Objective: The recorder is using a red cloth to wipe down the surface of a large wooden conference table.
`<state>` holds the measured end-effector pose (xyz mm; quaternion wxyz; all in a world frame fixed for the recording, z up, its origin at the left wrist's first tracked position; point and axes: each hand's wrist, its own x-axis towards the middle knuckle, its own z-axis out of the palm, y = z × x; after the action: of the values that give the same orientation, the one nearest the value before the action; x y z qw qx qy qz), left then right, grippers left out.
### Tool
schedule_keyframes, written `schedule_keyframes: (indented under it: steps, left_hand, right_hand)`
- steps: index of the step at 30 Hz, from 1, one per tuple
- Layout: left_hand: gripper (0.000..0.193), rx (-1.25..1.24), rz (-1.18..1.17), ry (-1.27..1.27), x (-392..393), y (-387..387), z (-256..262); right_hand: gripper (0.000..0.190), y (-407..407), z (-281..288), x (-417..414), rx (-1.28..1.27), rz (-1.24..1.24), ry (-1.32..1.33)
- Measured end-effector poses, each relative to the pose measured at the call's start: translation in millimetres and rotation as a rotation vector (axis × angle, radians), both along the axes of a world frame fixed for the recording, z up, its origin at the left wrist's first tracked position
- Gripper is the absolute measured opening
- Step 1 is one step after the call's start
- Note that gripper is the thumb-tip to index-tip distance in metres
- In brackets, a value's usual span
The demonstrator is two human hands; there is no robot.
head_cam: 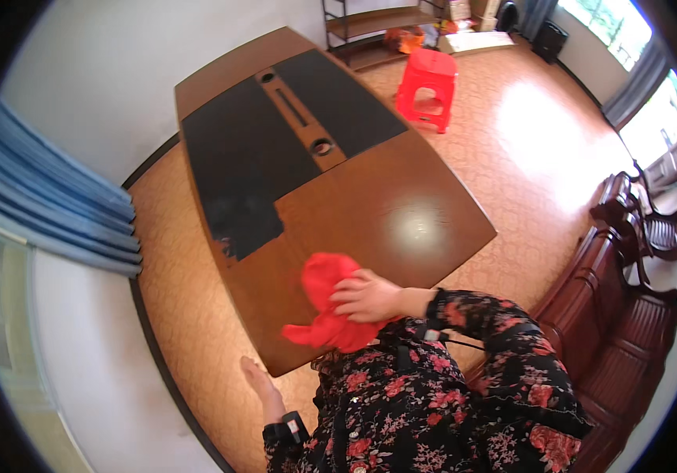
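My right hand point(368, 295) lies spread over a crumpled red cloth point(324, 337), holding it against the near end of a brown wooden table point(344, 219). The cloth bunches beyond my fingertips, and one corner trails to the left. Past it, a black inlaid panel point(244, 148) with a jagged near edge covers part of the tabletop. A wooden strip with a slot and two round cable holes point(322, 146) runs through the panel. My left hand point(261, 381) hangs beside the table's near left corner, seen edge-on, with its fingers extended and nothing in it.
A red plastic stool point(430, 83) stands beyond the table's right side. Dark carved wooden benches point(587, 284) line the right, close to my right elbow. At the back is a shelf rack point(374, 23). A blue curtain point(60, 195) hangs along the left wall.
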<state>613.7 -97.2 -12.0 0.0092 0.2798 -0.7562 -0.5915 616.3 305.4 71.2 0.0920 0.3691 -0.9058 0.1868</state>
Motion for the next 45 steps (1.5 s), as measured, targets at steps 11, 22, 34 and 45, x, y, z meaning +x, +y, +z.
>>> schedule_keyframes:
  steps: [11, 22, 34, 45]
  left_hand:
    - [0.040, -0.656, -0.776, 0.649, -52.6, 206.9, 90.1]
    - [0.056, -1.074, -0.996, 0.519, -28.5, 349.5, 75.6]
    - [0.058, -1.125, -0.954, 0.531, -30.9, 352.9, 75.9]
    - [0.054, -0.967, -0.748, 0.472, -6.6, 385.9, 85.1]
  right_hand:
    - [0.038, 239.4, -8.0, 2.2, 0.012, -1.241, 0.003]
    - [0.040, 301.9, -9.5, -112.9, -0.162, -1.142, -0.171]
    - [0.040, 286.7, -7.1, 64.6, -0.224, -0.898, -0.259]
    - [0.024, 332.6, 81.1, 19.3, -0.484, -0.575, -0.246]
